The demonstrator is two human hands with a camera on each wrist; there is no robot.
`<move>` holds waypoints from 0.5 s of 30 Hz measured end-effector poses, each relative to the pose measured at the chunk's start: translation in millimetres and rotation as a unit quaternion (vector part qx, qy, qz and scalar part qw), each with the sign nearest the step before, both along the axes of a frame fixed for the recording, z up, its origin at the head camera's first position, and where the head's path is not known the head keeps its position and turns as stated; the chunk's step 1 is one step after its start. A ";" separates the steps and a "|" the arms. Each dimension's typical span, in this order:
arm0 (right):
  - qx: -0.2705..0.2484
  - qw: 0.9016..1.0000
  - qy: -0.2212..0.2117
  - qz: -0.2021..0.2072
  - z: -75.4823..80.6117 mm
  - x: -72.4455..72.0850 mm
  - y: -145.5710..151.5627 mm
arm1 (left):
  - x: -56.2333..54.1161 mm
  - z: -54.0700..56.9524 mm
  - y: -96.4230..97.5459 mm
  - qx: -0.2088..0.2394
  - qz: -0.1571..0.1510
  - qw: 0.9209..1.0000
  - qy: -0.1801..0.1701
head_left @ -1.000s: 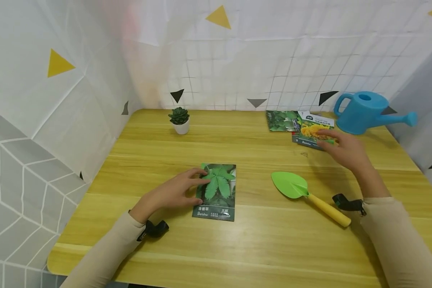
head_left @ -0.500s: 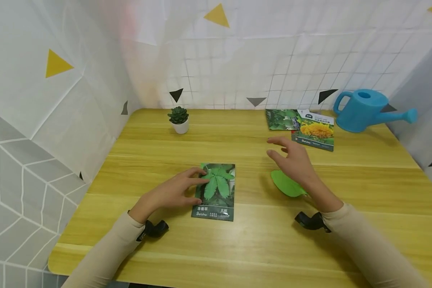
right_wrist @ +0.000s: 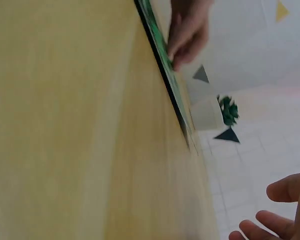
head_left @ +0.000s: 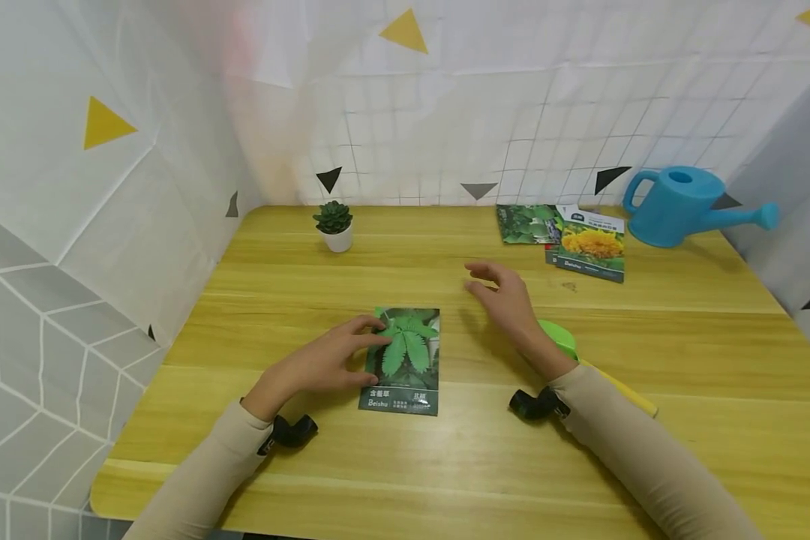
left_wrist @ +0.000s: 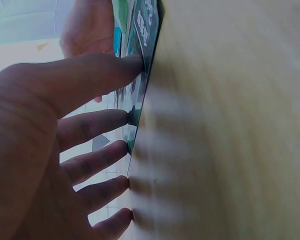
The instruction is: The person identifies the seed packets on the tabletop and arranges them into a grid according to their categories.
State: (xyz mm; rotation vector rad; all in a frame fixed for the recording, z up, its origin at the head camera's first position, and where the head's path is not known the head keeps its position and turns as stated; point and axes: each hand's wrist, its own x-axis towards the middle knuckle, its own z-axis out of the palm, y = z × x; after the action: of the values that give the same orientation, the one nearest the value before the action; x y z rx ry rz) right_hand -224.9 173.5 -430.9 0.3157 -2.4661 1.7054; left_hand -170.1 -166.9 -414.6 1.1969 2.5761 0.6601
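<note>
My left hand [head_left: 327, 356] rests on the left side of a dark green seed packet [head_left: 410, 352] with a fern-like leaf picture, lying flat on the table. In the left wrist view, the thumb and fingertips press down on the packet and the wood beside it. Nothing is held by my right hand [head_left: 506, 300]; its fingers are spread and loosely bent above the table, to the right of the packet. Under the right forearm lies a trowel with a green blade [head_left: 559, 337] and a yellow handle [head_left: 624, 390], partly hidden by the wrist and sleeve.
Several seed packets overlap at the back right, a yellow-flower packet [head_left: 590, 244] on top and a green-leaf packet [head_left: 528, 223] at their left. A blue watering can [head_left: 678, 206] stands beside them. Toward the back left is a small potted succulent [head_left: 335, 225].
My right hand has left the yellow-flower packet and moved left, past the trowel blade, toward the leaf packet. The left hand has stayed in place.
</note>
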 end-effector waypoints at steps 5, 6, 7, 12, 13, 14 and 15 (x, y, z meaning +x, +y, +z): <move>-0.015 0.999 0.019 -0.027 -9.1 -12.8 23.6 | 1.2 1.5 -0.3 -0.002 0.001 1.000 0.003; -0.016 0.999 0.024 -0.034 -9.6 -14.9 29.4 | 1.4 1.8 -0.2 -0.002 0.001 1.000 0.004; -0.012 0.999 0.031 -0.044 -10.1 -17.1 35.6 | 1.5 2.0 0.0 -0.003 0.001 1.000 0.004; 0.013 0.993 0.061 -0.098 -10.2 -25.5 68.5 | 1.6 2.8 0.1 -0.003 -0.001 1.000 0.004; 0.021 0.992 0.063 -0.110 -10.9 -27.4 75.5 | 1.6 3.0 0.0 -0.003 -0.001 1.000 0.004; 0.027 0.990 0.065 -0.120 -11.1 -29.0 82.2 | 1.6 3.1 -0.2 -0.002 -0.002 1.000 0.003; 0.035 0.989 0.065 -0.130 -11.2 -30.4 88.7 | 1.6 3.1 -0.6 -0.002 0.000 1.000 0.001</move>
State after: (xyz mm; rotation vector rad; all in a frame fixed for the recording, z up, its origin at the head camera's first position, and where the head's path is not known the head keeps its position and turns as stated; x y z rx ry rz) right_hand -255.3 262.2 -442.1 0.1007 -2.3569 1.4503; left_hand -168.6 -167.5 -411.5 1.1969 2.5772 0.6535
